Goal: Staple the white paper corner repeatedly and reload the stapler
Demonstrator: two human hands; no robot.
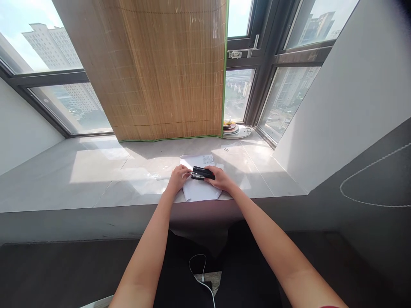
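Observation:
A black stapler (202, 172) lies sideways above white paper sheets (201, 190) on the window sill. My right hand (220, 179) is closed around the stapler's right end. At its left end, my left hand (178, 179) has its fingertips pinched together close to the jaw. Whatever is between those fingertips is too small to make out. Some print (208, 159) shows near the far edge of the paper, and the sheets reach toward the sill's front edge beneath both hands.
A bamboo blind (167, 77) hangs over the middle window down to the sill (96, 171). Stacked plates (236, 131) stand at the back right corner. A beaded cord (353, 179) hangs at the right wall. Below, a white cable (202, 280) runs between my legs.

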